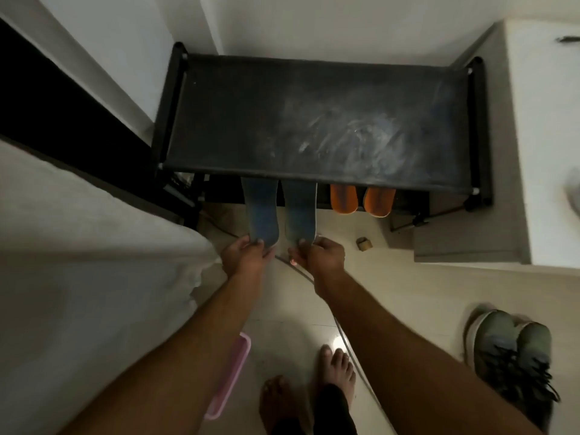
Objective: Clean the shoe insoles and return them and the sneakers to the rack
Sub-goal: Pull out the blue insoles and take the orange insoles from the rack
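Two blue-grey insoles run side by side from my hands under the top shelf of the black shoe rack (314,120). My left hand (243,254) pinches the heel end of the left insole (262,211). My right hand (320,254) pinches the heel end of the right insole (299,211). Their far ends are hidden under the dusty rack top. A pair of grey-green sneakers (511,356) with dark laces stands on the floor at the lower right, apart from both hands.
Two orange soles (361,199) poke out of the rack's lower shelf, right of the insoles. A pink tray (232,372) lies on the tiled floor by my left arm. A white bed edge (94,246) is at left, a white cabinet (549,152) at right. My bare feet (314,387) are below.
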